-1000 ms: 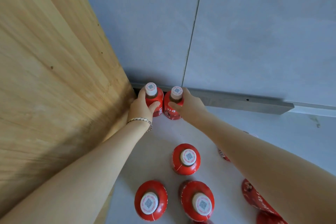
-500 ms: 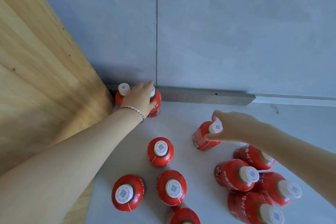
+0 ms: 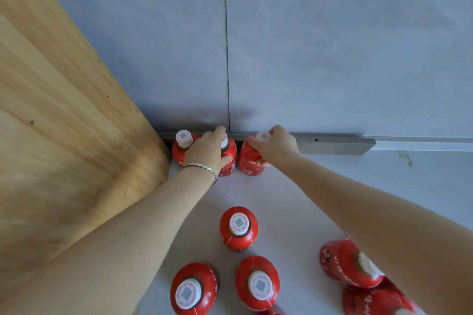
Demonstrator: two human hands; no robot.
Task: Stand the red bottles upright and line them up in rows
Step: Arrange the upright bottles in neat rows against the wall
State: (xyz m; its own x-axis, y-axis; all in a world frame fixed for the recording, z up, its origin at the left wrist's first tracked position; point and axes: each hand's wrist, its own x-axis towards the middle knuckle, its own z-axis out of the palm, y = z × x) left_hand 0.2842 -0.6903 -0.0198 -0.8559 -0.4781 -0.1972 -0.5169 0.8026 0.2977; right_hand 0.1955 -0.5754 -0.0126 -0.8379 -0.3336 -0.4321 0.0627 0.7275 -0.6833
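1. The red bottles (image 3: 238, 228) look like small, squat plastic drink bottles with pale caps. I judge them light and fairly stiff, with glossy labels that could slip under the fingers, and broad enough at the base to stand steadily.
2. The best hold seems to be around the shoulder or just below the cap, where fingers wrap the narrow neck. That is how the right hand (image 3: 275, 147) is closed on the third bottle (image 3: 249, 161), which stands at the back beside the grey wall rail (image 3: 332, 144).
3. The left hand (image 3: 204, 151) is wrapped around the second bottle (image 3: 228, 158), next to the corner bottle (image 3: 183, 144) by the wooden panel (image 3: 64, 123).
4. Three more stand upright nearer the camera on the white table (image 3: 294, 199). Others lie tipped over at the lower right (image 3: 350, 266).
5. Whether the third bottle's base is fully down is hidden by the hand. The left palm covers most of the second bottle. The right forearm and the frame edge cut off the fallen bottles, so their count is unclear.
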